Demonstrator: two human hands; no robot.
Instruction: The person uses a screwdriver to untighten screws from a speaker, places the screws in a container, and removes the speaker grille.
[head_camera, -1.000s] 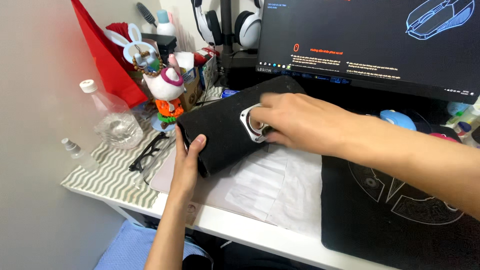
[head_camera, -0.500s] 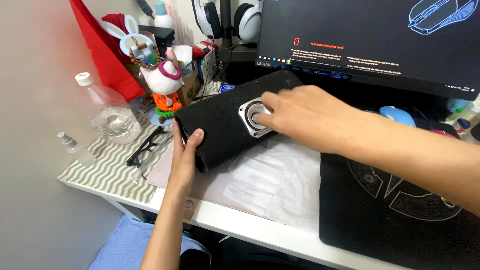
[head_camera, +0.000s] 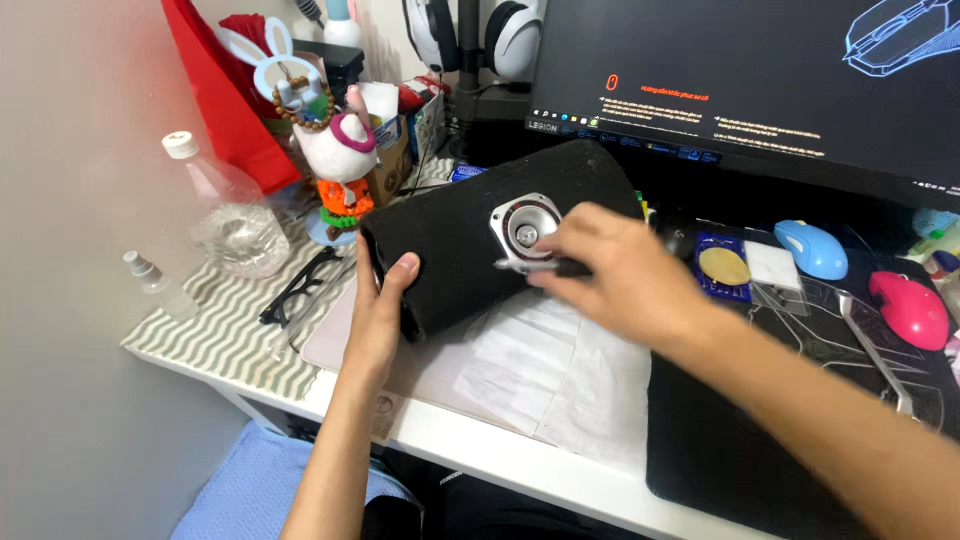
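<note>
Black felt covers the speaker box (head_camera: 470, 240), whose near end the left hand (head_camera: 378, 312) clamps, thumb on top. The right hand (head_camera: 610, 270) pinches a thin tool (head_camera: 535, 266), tip at the silver-framed driver (head_camera: 527, 230).

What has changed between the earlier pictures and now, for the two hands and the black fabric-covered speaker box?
The right hand has slid off the round silver speaker driver, toward the person, so the driver is now uncovered. It holds a thin dark tool whose tip lies at the driver's lower rim. The left hand keeps its grip on the near end of the black fabric-covered speaker box, which stays tilted on the white paper sheet.
</note>
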